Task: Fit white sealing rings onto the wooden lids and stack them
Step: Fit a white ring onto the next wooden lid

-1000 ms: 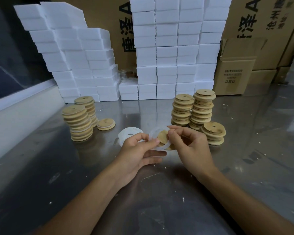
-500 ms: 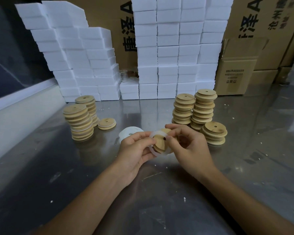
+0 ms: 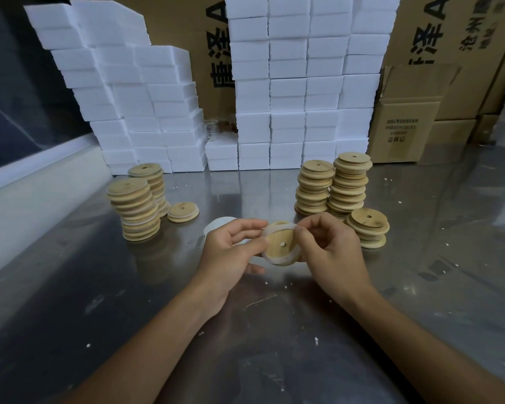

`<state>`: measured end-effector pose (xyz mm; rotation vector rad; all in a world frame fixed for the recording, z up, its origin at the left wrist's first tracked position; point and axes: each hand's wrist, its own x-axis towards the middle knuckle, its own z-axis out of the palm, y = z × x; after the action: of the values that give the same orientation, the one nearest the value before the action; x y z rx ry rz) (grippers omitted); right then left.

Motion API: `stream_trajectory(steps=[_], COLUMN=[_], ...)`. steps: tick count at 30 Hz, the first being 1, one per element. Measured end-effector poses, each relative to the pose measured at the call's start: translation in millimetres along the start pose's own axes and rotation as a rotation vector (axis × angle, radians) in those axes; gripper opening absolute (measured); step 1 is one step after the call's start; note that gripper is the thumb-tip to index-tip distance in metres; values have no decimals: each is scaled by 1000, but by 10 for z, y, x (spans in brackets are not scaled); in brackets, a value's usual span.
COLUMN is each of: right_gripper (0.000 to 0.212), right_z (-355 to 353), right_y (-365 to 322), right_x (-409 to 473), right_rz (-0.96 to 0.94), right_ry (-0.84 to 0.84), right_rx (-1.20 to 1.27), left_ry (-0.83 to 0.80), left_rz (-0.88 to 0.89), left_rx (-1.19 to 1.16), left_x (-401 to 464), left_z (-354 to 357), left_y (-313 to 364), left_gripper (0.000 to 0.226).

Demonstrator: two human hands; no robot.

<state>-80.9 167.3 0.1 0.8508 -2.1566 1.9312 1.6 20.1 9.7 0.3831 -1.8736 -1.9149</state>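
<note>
two hands (image 3: 233, 252) (image 3: 330, 252) pinch ringed lid (image 3: 280, 246); carton (image 3: 438, 27) reads "a".

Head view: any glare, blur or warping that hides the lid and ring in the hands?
Head view: the metal table throws soft glare and reflections; wide-angle warping bends the edges; the wooden lid and white ring between the left hand and right hand stay sharp and evenly lit.
</note>
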Motion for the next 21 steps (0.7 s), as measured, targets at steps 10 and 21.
stream_trajectory(steps=[10,21], right_gripper=[6,8], right_z=[-5,8], right_y=[21,-27], right_x=[-18,-5], right_rz=[-88,52], right_ry=[-57,-118], right_rx=[-61,99], left_ry=[59,61], left_rz=[60,29], left_rx=[79,9], left_x=[-5,44], left_z=[24,-48], left_y=[11,14], left_gripper=[24,25])
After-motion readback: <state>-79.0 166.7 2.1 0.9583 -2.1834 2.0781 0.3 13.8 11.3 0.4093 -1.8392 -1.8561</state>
